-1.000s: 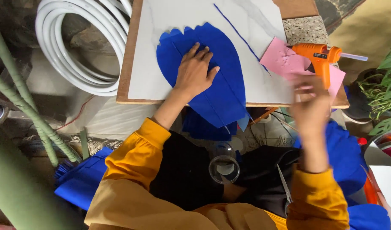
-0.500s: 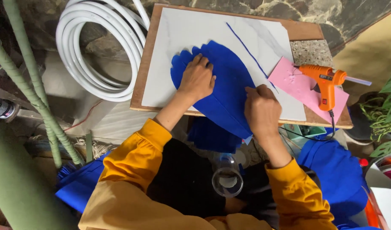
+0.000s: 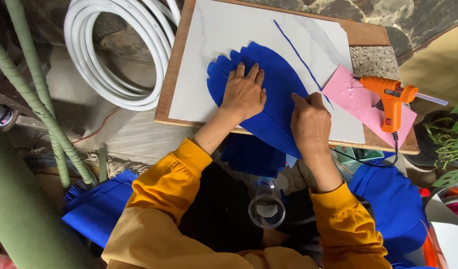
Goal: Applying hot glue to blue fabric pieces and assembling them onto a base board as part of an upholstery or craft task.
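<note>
At the frame's centre, the left hand lies spread flat and the right hand presses knuckles-bent on the blue leaf-shaped foam sheet lying across the white board, with the orange glue gun at right.

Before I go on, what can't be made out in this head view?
- Blue leaf-shaped sheet: parts hidden under the left hand and right hand.
- Its lower tip: hangs past the board edge.
- Glue gun cord: end out of sight.
- White hose coil: cut by top edge.
</note>
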